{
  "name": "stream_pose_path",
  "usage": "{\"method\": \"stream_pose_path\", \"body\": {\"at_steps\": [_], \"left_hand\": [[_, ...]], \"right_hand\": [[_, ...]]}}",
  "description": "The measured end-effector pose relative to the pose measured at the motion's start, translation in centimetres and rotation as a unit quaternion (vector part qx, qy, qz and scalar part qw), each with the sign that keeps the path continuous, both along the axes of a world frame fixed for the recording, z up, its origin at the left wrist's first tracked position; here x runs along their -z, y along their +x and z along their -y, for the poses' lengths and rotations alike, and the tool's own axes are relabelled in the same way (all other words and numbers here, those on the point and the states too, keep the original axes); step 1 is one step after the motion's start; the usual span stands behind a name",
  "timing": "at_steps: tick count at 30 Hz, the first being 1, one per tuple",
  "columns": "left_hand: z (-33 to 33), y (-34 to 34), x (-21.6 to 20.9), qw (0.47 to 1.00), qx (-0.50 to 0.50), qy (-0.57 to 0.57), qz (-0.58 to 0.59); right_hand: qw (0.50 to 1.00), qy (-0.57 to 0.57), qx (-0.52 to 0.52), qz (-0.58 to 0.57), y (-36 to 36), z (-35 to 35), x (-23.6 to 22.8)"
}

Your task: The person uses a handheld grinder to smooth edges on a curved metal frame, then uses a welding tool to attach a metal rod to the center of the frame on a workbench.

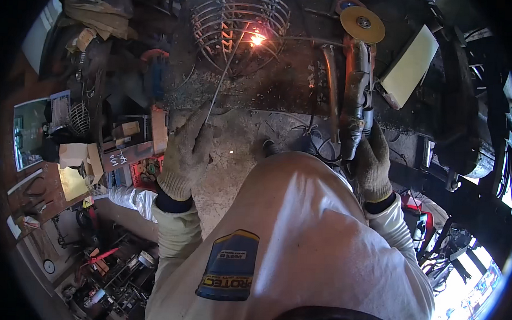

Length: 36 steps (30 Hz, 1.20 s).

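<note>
My left hand [183, 152], in a knitted work glove, is closed around the lower end of a thin metal rod [224, 74]. The rod slants up to a round wire basket [241, 10] of curved bars at the bench's far side. A bright orange-white glow [257, 38] burns at the basket's near side. My right hand [373, 161], gloved too, grips the near end of a long, worn, silvery tool that looks like a welding electrode holder [355, 101]. From its far end a thin straight electrode [314, 40] reaches left toward the glow. My right fingertips are partly hidden.
A dark metal bench [241, 94] spans ahead. A yellow grinding disc [363, 24] lies beyond the holder. Beside it are a curved metal tube [330, 78] and a pale rectangular block [408, 66]. Cardboard boxes [81, 157] and a red crate [145, 172] sit at left.
</note>
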<state>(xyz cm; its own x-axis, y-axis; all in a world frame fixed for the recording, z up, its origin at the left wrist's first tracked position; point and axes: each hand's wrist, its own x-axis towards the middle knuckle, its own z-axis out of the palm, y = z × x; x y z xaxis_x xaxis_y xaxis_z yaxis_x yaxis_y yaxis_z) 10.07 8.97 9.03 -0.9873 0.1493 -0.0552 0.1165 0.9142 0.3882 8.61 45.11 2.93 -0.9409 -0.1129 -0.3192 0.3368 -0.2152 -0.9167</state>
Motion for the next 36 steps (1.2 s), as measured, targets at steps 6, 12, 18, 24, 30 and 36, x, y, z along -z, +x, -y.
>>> {"method": "stream_pose_path", "body": {"at_steps": [6, 12, 18, 24, 30, 36], "left_hand": [[-0.3, 0.1, 0.0, 0.983, -0.063, 0.167, 0.041], [-0.1, 0.1, 0.2, 0.986, -0.044, 0.161, 0.030], [0.3, 0.2, 0.6, 0.991, -0.032, 0.132, 0.017], [0.1, 0.2, 0.4, 0.986, -0.056, 0.148, 0.042], [0.0, 0.2, 0.5, 0.984, -0.055, 0.167, 0.044], [-0.5, 0.2, -0.2, 0.984, -0.074, 0.155, 0.057]], "right_hand": [[0.998, 0.054, 0.006, -0.026, -0.1, 0.2, -0.2], [0.999, 0.044, 0.012, -0.005, -0.1, 0.2, 0.0], [0.997, 0.074, -0.005, -0.035, -0.2, -0.1, 0.5], [0.998, 0.053, 0.013, -0.016, 0.0, 0.1, 0.4], [0.998, -0.049, 0.048, -0.003, 0.2, 0.6, -0.1], [0.984, 0.096, 0.018, -0.147, 0.6, -0.9, 1.1]]}}
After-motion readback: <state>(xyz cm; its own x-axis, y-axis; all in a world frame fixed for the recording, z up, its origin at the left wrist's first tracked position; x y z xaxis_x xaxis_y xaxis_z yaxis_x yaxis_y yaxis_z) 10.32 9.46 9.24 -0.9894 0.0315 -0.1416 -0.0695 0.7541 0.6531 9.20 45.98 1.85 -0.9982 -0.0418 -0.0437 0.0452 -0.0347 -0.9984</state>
